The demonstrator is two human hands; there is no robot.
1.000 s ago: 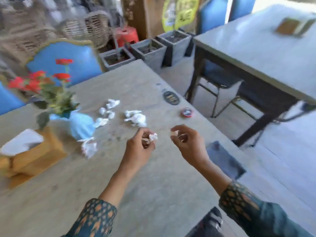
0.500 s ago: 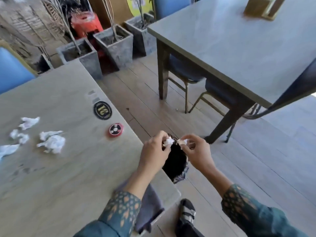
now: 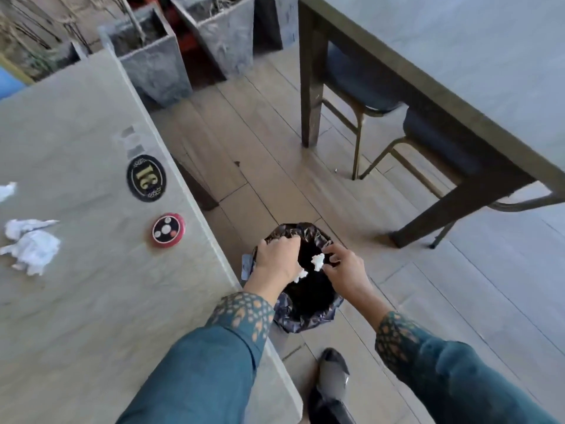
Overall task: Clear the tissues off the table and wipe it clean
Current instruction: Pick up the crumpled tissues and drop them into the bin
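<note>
Wooden plank floor [image 3: 275, 166] underfoot, pale stone-look table [image 3: 76, 301] along the left, edge running from near centre to far left

Nearest: dark shoe [image 3: 331, 381] on the planks at bottom centre; two teal patterned sleeves entering from the bottom

Just beyond the table's near right edge: small bin lined with a black bag [image 3: 308, 313], standing on the floor, mouth open upward

Left hand [image 3: 276, 261] over the bin's left rim, fingers curled, small white tissue scrap [image 3: 301, 275] showing at its lower edge; whether pinched or loose cannot be told

Right hand [image 3: 345, 272] over the bin's right side, thumb and fingers closed together on a second white tissue scrap [image 3: 318, 261], held above the dark opening

On the table, left and slightly farther: two crumpled tissues [image 3: 32, 244] touching each other near the left frame edge; another tissue [image 3: 6, 191] cut off by the frame, farther back

Right of those, near the table edge: round red and black call button [image 3: 168, 230]; beyond it an oval black plaque [image 3: 146, 178] with gold numerals

Far: grey square planters [image 3: 153, 68] on the floor past the table end

Far right: second table [image 3: 458, 56] on dark legs, dark-seated chairs [image 3: 360, 81] tucked beneath
</note>
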